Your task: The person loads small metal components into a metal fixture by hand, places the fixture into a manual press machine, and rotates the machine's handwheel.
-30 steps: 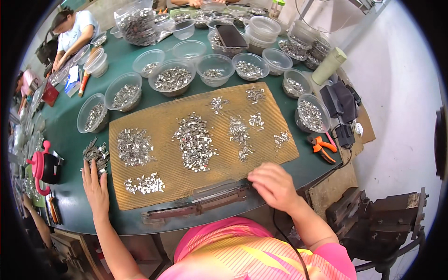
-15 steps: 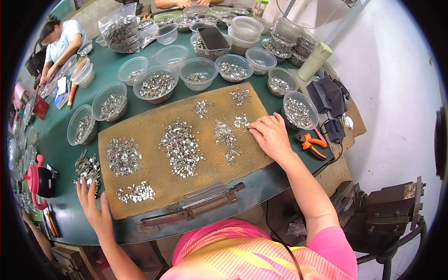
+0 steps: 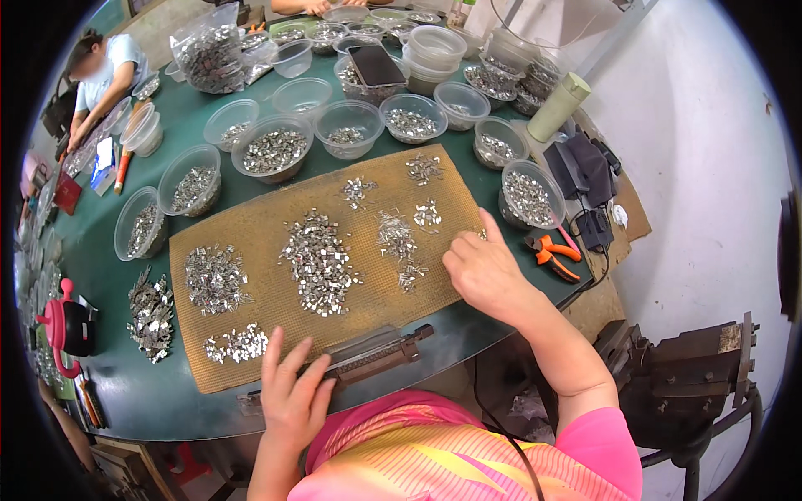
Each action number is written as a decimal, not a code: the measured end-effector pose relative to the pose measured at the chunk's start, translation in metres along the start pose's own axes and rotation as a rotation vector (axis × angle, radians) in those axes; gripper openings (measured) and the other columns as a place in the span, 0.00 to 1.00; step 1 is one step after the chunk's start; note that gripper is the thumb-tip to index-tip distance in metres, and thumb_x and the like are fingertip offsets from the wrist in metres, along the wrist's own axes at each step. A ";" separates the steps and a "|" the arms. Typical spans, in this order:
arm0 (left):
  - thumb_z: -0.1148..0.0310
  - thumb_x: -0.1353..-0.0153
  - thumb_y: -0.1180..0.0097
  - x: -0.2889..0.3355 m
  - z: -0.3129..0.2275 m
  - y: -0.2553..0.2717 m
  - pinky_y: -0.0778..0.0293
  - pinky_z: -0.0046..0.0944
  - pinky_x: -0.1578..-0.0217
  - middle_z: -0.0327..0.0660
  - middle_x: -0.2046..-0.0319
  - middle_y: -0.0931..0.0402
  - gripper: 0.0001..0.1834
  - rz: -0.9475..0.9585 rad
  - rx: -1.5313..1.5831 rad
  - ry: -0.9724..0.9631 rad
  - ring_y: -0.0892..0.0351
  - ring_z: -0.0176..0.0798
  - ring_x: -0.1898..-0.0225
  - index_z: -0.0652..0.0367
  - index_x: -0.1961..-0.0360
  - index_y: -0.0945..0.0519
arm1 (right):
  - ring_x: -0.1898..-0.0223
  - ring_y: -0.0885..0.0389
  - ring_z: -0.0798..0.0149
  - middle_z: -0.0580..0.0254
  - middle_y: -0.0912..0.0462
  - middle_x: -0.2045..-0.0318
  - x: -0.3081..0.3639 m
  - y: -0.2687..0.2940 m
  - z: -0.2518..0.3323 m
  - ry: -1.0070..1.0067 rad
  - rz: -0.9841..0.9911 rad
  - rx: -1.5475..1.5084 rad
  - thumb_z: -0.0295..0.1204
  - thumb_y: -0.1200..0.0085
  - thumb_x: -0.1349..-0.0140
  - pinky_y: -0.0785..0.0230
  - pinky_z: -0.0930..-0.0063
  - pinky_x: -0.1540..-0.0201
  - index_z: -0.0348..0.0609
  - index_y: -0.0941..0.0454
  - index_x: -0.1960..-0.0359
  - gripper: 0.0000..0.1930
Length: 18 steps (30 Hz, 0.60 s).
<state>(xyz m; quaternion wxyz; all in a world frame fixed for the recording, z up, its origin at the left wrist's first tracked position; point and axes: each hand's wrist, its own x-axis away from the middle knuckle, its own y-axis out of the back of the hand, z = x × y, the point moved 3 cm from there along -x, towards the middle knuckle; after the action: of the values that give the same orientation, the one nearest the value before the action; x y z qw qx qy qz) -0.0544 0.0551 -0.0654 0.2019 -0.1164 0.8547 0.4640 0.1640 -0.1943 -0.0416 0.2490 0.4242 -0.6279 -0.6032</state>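
Note:
A tan woven mat [image 3: 276, 204] carries several separate heaps of small silvery metal pieces. My left hand [image 3: 292, 392] hovers at its front edge, fingers apart and holding nothing, beside a dark metal bar [image 3: 380, 355] and near a small bright heap [image 3: 237, 343]. At the right edge, my right hand [image 3: 494, 271] is mostly curled, with one finger stretched forward. A few tiny pieces [image 3: 482, 235] show beside that finger; whether anything lies within the curled fingers is hidden. The large middle heap [image 3: 322, 263] and a narrower heap [image 3: 397, 242] lie between my hands.
Clear plastic bowls of metal pieces [image 3: 276, 150] curve around the mat's far side. Orange-handled pliers [image 3: 553, 255] lie right, below a green flask [image 3: 560, 107]. A loose pile [image 3: 151, 316] and a pink-and-black pot [image 3: 65, 327] are left. A person [image 3: 109, 71] works at far left.
My left hand has moved right, from the loose pile to the mat's front edge. My right hand has shifted slightly nearer me, away from the small heap, its fingers more curled.

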 end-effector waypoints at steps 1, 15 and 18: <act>0.73 0.44 0.31 0.000 -0.003 -0.004 0.34 0.64 0.34 0.51 0.40 0.22 0.18 0.008 0.018 -0.013 0.34 0.71 0.31 0.58 0.50 0.14 | 0.55 0.20 0.57 0.61 0.24 0.68 -0.001 0.002 0.006 0.066 0.043 0.025 0.25 0.37 0.46 0.45 0.34 0.27 0.43 0.22 0.70 0.05; 0.72 0.45 0.31 -0.001 -0.004 -0.014 0.31 0.61 0.37 0.47 0.45 0.19 0.18 -0.030 -0.008 -0.030 0.29 0.65 0.33 0.56 0.52 0.14 | 0.49 0.18 0.58 0.65 0.17 0.60 0.015 -0.011 -0.013 -0.204 -0.047 -0.399 0.30 0.37 0.36 0.43 0.41 0.30 0.48 0.16 0.62 0.03; 0.72 0.45 0.31 -0.001 -0.005 -0.014 0.31 0.60 0.37 0.46 0.46 0.18 0.18 -0.026 0.002 -0.031 0.28 0.65 0.34 0.56 0.52 0.14 | 0.50 0.18 0.59 0.66 0.17 0.61 0.023 -0.013 -0.003 -0.212 -0.147 -0.340 0.28 0.35 0.39 0.42 0.42 0.30 0.47 0.17 0.63 0.05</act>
<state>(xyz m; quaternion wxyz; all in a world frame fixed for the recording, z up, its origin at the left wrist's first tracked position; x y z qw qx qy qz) -0.0490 0.0438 -0.0730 0.2211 -0.1200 0.8504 0.4620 0.1573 -0.2135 -0.0581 0.2047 0.3551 -0.5070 -0.7582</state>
